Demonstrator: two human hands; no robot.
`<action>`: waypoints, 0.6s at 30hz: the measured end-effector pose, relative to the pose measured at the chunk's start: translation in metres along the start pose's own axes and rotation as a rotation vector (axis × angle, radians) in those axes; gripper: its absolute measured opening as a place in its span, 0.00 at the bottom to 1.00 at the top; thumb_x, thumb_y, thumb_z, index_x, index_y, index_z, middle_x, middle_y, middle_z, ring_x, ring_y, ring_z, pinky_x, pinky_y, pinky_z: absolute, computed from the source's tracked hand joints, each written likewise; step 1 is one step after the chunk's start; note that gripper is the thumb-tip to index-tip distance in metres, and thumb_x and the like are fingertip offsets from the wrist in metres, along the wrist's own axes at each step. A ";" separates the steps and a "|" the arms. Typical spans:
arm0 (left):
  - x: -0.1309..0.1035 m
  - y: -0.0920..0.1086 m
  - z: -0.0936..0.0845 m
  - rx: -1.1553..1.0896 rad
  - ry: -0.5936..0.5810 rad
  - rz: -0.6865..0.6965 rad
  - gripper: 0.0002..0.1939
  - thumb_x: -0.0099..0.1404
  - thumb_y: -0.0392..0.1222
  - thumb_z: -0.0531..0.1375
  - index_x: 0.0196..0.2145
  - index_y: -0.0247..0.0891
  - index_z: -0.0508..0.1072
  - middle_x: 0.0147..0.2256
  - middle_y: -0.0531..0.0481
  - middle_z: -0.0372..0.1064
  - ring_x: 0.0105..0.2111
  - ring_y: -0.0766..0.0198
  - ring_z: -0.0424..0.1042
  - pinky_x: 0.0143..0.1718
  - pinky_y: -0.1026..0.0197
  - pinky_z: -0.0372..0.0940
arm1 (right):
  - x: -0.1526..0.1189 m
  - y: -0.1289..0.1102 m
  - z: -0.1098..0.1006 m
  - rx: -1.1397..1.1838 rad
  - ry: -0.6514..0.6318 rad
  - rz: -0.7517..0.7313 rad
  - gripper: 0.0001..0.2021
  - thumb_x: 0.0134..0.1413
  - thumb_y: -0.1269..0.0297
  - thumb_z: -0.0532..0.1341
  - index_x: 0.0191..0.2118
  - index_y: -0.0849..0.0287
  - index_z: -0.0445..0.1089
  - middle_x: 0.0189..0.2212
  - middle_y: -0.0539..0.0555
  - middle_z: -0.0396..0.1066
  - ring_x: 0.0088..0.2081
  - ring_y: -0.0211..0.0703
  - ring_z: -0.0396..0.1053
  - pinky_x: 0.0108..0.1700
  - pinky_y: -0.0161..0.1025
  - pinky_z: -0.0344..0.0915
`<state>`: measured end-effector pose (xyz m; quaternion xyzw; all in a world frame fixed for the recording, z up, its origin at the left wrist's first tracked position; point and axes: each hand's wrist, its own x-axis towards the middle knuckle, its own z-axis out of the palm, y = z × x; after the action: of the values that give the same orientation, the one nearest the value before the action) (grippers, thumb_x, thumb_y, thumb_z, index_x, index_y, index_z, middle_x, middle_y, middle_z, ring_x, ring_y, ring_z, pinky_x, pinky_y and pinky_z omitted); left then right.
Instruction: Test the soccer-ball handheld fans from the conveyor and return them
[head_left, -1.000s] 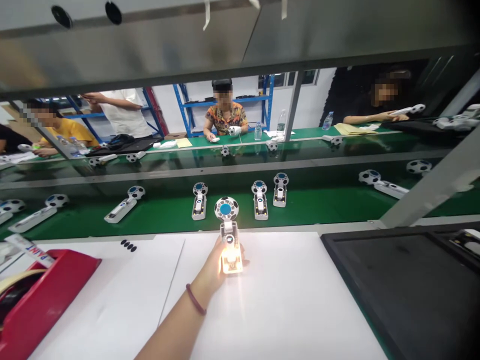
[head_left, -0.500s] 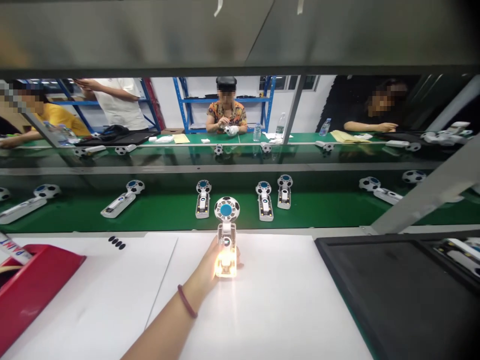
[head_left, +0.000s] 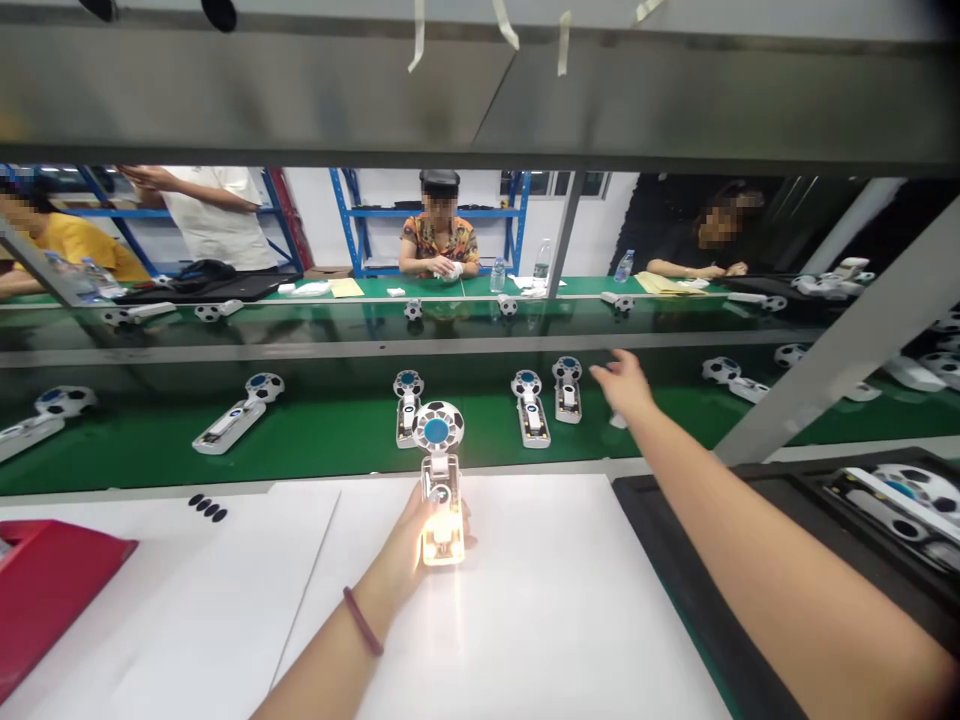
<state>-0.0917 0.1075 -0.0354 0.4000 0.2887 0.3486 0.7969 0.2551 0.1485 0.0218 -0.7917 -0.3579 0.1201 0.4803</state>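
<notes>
A lit device [head_left: 442, 500] with a football-patterned round head and a blue disc is upright in my left hand [head_left: 409, 535], whose fingers wrap round its handle above the white work surface [head_left: 525, 600]. Its lower part glows warm yellow. My right hand [head_left: 626, 385] reaches over the green belt [head_left: 315, 430] with thumb and finger apart, just right of a similar device [head_left: 568, 390]. Another device [head_left: 531, 408] lies left of that one. Behind the lit device, a further one [head_left: 406, 400] is partly covered. A small white thing shows beneath my right hand.
A red bin [head_left: 60, 590] stands at left, near several black ovals [head_left: 207, 508]. At right a black tray [head_left: 750, 560] holds device parts [head_left: 900, 500]. A slanting metal post [head_left: 817, 340] rises beyond my right forearm. People sit across the belt.
My right hand has come into view from the right and extends over the belt. My left hand still holds the lit device, now slightly lower and further left in view. The camera view has shifted.
</notes>
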 end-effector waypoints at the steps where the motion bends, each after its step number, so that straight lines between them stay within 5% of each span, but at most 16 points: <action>1: -0.001 0.001 0.001 -0.001 -0.002 -0.002 0.19 0.59 0.47 0.56 0.46 0.40 0.58 0.32 0.46 0.65 0.32 0.59 0.68 0.37 0.48 0.65 | -0.004 -0.001 0.017 -0.010 -0.049 0.011 0.29 0.45 0.62 0.60 0.55 0.57 0.53 0.50 0.61 0.60 0.50 0.52 0.61 0.51 0.47 0.57; 4: -0.003 0.003 0.003 -0.011 -0.016 -0.009 0.16 0.59 0.47 0.55 0.44 0.40 0.59 0.33 0.46 0.65 0.33 0.57 0.68 0.38 0.47 0.65 | -0.021 -0.001 0.067 -0.023 -0.188 0.080 0.34 0.37 0.62 0.66 0.54 0.59 0.57 0.44 0.62 0.65 0.48 0.58 0.62 0.51 0.51 0.56; 7: -0.006 0.005 0.004 -0.041 -0.021 -0.016 0.16 0.59 0.46 0.55 0.44 0.41 0.58 0.33 0.46 0.65 0.31 0.57 0.69 0.36 0.47 0.65 | -0.031 -0.002 0.093 0.000 -0.229 0.178 0.39 0.33 0.68 0.67 0.56 0.62 0.53 0.44 0.66 0.65 0.51 0.64 0.58 0.51 0.57 0.52; 10: -0.007 0.007 0.005 -0.050 -0.010 -0.016 0.17 0.59 0.44 0.55 0.45 0.40 0.56 0.32 0.47 0.65 0.30 0.58 0.69 0.34 0.48 0.65 | -0.035 -0.007 0.090 0.122 -0.288 0.239 0.32 0.35 0.67 0.66 0.51 0.62 0.57 0.41 0.63 0.66 0.48 0.59 0.62 0.49 0.51 0.57; 13: -0.006 0.006 0.004 -0.041 -0.013 -0.011 0.18 0.60 0.43 0.55 0.46 0.40 0.56 0.33 0.47 0.65 0.30 0.59 0.68 0.35 0.48 0.65 | -0.047 -0.019 0.074 0.355 -0.393 0.283 0.18 0.44 0.57 0.62 0.41 0.59 0.62 0.32 0.55 0.69 0.37 0.46 0.69 0.39 0.43 0.66; 18: -0.004 0.004 -0.001 -0.042 -0.030 -0.011 0.17 0.61 0.44 0.54 0.47 0.41 0.57 0.34 0.46 0.65 0.31 0.59 0.68 0.34 0.49 0.66 | -0.096 -0.033 0.048 0.723 -0.545 0.403 0.10 0.51 0.57 0.58 0.34 0.58 0.60 0.28 0.52 0.69 0.32 0.39 0.70 0.36 0.39 0.70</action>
<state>-0.0958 0.1068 -0.0321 0.3867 0.2715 0.3441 0.8113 0.1463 0.1249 0.0103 -0.5678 -0.2457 0.5296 0.5802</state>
